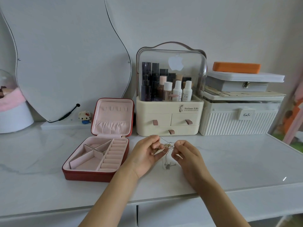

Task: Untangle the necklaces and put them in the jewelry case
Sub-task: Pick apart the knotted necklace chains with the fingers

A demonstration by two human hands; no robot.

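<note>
Both hands hover above the table, just in front of the organizer, with the necklaces bunched between them. The left hand pinches the tangle from the 9 o'clock side, fingers curled round a gold-coloured clump and a small pendant; the right hand pinches a strand from the 3 o'clock side. So each hand is closed on chain, neither one free. A thin length runs up toward 11 o'clock past the left fingers, and a loose loop with some small charms hangs down at 6 o'clock, touching or nearly touching the tabletop (too fine to tell which).

The case lies open at 9 o'clock of the hands, lid upright, its pink compartments showing no jewellery that I can make out. I judge the untangling to be under way and the stowing not yet begun.

What could go wrong from here: pulling the two hands straight apart would likely cinch the knot tighter instead of freeing it — fine links lock under tension. A hard tug could also snap a link or bend a clasp. The dangling loop may catch on a finger or on the other chain and start a fresh snarl. And if either pinch slackens, the loosened part could slide back into the bunch, or the whole lot drop on the table.
</note>
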